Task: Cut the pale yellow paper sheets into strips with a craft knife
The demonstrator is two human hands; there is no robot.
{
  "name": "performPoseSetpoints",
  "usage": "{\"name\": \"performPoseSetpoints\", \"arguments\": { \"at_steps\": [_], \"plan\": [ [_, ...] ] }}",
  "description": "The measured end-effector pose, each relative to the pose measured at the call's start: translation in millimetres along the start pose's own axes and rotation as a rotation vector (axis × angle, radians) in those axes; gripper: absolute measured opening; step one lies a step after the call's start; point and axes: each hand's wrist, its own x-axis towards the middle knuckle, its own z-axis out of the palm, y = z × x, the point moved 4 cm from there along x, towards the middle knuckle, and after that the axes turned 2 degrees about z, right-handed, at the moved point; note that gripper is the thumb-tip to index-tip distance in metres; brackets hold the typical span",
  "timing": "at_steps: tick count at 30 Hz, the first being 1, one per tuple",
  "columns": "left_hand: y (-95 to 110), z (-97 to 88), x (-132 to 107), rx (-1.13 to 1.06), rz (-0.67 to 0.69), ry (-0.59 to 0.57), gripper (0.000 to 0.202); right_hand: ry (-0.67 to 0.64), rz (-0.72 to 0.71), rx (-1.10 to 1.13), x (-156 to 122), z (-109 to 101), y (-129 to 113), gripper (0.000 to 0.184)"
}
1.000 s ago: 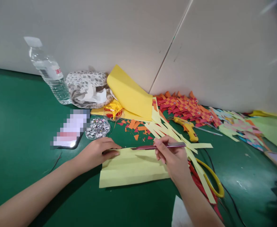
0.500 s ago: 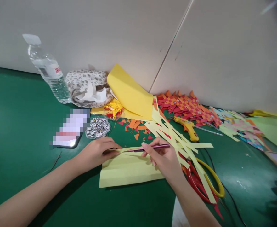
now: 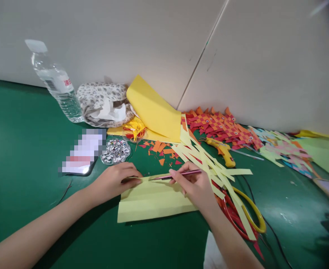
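Observation:
A light yellow-green sheet of paper [image 3: 153, 204] with fold lines across it lies before me on the green table. My left hand [image 3: 119, 181] pinches its far left edge between thumb and fingers. In my right hand [image 3: 194, 185] is a slim pink-and-black pencil [image 3: 185, 173], held slanted, its point on the sheet's far edge just right of my left fingertips. Cut strips of the same paper [image 3: 206, 160] are piled beside my right hand, partly over scissors with red and yellow handles [image 3: 258, 220].
Orange and red paper scraps [image 3: 161, 147], a dish of googly eyes [image 3: 115, 151] and a phone [image 3: 83, 155] lie beyond my hands. Farther back are a water bottle [image 3: 56, 84], a tissue pouch [image 3: 102, 97], yellow paper [image 3: 156, 112], a yellow glue gun [image 3: 222, 149] and woven paper fish [image 3: 220, 125].
The pencil point has slid slightly right along the paper's far edge, with my right hand moving a little. My left hand keeps its pinch, and the view has shifted very slightly.

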Motion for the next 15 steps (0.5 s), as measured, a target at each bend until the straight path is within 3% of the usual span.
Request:
{"name": "performPoseSetpoints", "arguments": {
  "at_steps": [7,15],
  "plan": [
    [0,0.0,0,0.004,0.005,0.004,0.017,0.067,-0.090,-0.057,2,-17,-6,0.029],
    [2,-1.7,1,0.006,0.004,0.009,0.018,0.158,-0.079,0.000,9,-33,-2,0.032]
  ]
}}
